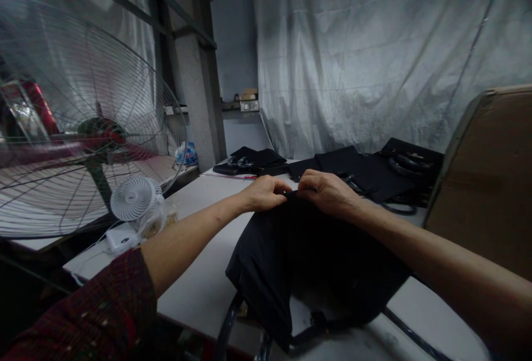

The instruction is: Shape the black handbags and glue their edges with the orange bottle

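A black bag (266,261) with dark strap handles (226,325) stands on the white table in front of me, its opening facing my body. My left hand (266,193) pinches the bag's far upper edge between thumb and fingers. Close beside it, my right hand (328,192) grips the same edge with curled fingers. The bag's inside is mostly too dark to make out. One handle hangs over the table's near edge, and another strap stretches out to the right.
Several black bags (357,169) lie along the table's far side. A cardboard box (482,183) stands at right. On the left are a large caged fan (100,128), a small white fan (135,197) and a clear plastic bag (153,222). The white table (195,272) runs beneath.
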Tool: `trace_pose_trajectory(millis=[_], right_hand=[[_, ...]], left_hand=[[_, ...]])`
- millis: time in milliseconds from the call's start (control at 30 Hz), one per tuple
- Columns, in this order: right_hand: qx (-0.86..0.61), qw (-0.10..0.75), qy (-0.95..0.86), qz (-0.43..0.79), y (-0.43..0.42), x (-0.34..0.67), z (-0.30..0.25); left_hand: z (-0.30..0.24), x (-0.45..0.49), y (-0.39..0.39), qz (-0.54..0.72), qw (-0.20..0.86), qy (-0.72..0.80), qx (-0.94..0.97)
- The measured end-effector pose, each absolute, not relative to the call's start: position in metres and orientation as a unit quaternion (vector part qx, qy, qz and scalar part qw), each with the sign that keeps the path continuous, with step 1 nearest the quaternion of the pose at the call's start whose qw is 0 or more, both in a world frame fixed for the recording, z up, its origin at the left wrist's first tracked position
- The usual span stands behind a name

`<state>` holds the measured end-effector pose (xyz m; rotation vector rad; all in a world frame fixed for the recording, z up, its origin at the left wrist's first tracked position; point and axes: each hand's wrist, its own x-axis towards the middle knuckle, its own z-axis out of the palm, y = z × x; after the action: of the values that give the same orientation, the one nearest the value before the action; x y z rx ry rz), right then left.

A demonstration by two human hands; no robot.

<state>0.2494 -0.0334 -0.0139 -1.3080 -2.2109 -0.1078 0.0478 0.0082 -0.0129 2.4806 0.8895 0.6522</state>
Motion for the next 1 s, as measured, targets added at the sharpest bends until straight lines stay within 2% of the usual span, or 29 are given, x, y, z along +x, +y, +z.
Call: trace_pose_trajectory(millis=[100,300,500,800,1000], right_hand=[[-0.492,0.285,-0.822,-0.031,-0.036,0.245,-0.014],[-0.532,0.302,-0.791,0.017,-0.038,0.254,-0.006],[-0.628,0.328,-0.696,0.119,-0.040,0.281,0.004],[-0.553,0.276,-0.763,0.191,-0.036,0.274,-0.007],[-0.549,0.240,-0.779,0.184,-0.023,0.274,-0.012]], left_hand=[[-0.007,0.054,0.004,0.200,0.221,0.321,0.899],[-0.005,0.061,-0.002,0.230,0.278,0.369,0.857],[-0.010,0.063,0.002,0.232,0.295,0.373,0.849],[-0.010,0.062,0.000,0.231,0.280,0.364,0.858],[-0.009,0.062,0.001,0.227,0.253,0.356,0.870]])
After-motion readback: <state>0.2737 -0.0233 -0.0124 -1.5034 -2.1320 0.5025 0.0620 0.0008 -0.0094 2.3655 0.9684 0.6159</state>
